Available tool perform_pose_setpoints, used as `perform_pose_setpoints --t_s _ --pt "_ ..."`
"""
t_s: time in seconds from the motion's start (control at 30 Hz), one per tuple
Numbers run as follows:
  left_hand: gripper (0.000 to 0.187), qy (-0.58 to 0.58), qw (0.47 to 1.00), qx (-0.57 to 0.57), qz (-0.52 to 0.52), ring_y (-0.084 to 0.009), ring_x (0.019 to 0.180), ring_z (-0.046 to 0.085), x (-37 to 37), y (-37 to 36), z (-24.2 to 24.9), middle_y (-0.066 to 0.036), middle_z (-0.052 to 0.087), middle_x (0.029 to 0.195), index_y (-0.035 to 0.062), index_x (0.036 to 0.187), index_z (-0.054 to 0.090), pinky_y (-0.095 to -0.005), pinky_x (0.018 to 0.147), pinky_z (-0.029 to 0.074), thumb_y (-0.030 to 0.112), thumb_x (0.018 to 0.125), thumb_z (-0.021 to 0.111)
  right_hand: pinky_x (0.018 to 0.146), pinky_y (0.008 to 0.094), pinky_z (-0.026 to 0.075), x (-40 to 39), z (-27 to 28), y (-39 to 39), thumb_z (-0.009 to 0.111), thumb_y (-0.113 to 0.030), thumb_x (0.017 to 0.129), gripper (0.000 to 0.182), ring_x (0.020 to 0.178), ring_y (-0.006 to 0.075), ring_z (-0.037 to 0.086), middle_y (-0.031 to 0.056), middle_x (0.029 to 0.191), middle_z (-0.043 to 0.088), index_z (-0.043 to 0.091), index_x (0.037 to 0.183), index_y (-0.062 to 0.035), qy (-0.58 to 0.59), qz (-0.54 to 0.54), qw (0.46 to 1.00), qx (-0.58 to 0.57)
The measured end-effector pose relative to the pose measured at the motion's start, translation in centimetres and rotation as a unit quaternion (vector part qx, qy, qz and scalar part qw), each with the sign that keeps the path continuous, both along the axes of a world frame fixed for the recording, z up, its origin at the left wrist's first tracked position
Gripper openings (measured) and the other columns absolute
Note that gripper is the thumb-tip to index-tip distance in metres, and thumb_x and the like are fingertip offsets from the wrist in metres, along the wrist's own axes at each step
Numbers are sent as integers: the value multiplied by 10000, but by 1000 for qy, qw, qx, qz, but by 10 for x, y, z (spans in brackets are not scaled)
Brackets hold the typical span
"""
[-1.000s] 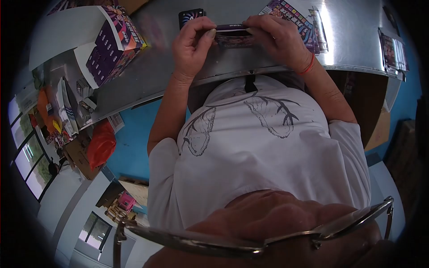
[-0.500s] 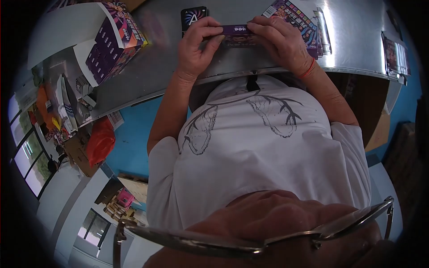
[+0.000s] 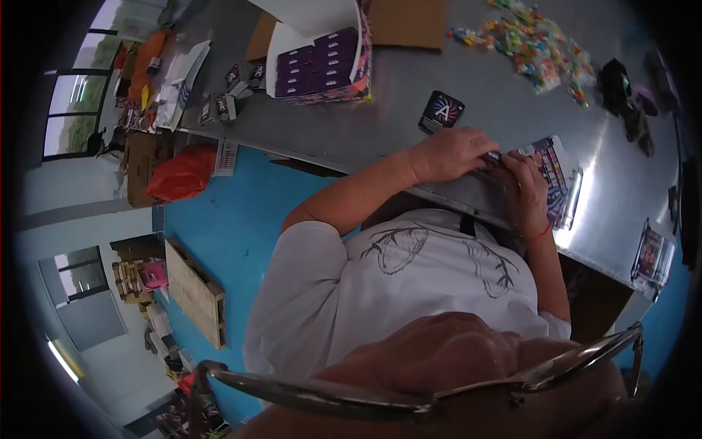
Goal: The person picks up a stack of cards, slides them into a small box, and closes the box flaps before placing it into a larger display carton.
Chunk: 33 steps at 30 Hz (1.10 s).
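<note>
A small purple box (image 3: 491, 156) is grasped between the left hand (image 3: 455, 154) and right hand (image 3: 528, 189) near the front edge of a metal table (image 3: 307, 133); 2-handed pressure is best kept light, lest its walls be dented.

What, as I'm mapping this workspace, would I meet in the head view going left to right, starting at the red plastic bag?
Red plastic bag → open display box → black card marked "A" → small purple box → shiny packets.
</note>
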<state>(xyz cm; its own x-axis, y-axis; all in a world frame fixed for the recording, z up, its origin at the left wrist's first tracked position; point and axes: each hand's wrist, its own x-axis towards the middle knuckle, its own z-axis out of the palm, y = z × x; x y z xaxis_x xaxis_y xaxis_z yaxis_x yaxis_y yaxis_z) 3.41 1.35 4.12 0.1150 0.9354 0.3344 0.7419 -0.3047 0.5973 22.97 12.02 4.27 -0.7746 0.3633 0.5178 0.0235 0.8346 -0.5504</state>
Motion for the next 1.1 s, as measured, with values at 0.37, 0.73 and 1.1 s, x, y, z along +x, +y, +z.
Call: perform_pose_setpoints --t_s 0.37,0.73,1.1 --pt "311 19 970 79 230 -152 894 636 -162 -69 116 -62 652 1041 68 1178 590 -295 762 517 67 871 643 761 349 500 27 -33 28 500 -99 963 158 778 251 660 132 901 671 607 1047 -17 -115 -89 949 -279" --pt "266 284 900 -16 330 -302 963 626 -319 -109 64 -107 666 1034 105 1133 627 -399 858 469 256 917 595 704 394 481 36 -24 20 564 -52 906 82 798 337 630 152 890 637 607 970 -21 -109 -109 981 -119" --pt "308 351 886 -61 296 -247 975 631 -308 -93 48 -73 693 985 145 1174 616 -369 927 385 322 991 441 698 375 488 36 -25 24 588 -28 877 93 796 326 633 153 894 636 617 965 -27 -101 -113 985 -78"
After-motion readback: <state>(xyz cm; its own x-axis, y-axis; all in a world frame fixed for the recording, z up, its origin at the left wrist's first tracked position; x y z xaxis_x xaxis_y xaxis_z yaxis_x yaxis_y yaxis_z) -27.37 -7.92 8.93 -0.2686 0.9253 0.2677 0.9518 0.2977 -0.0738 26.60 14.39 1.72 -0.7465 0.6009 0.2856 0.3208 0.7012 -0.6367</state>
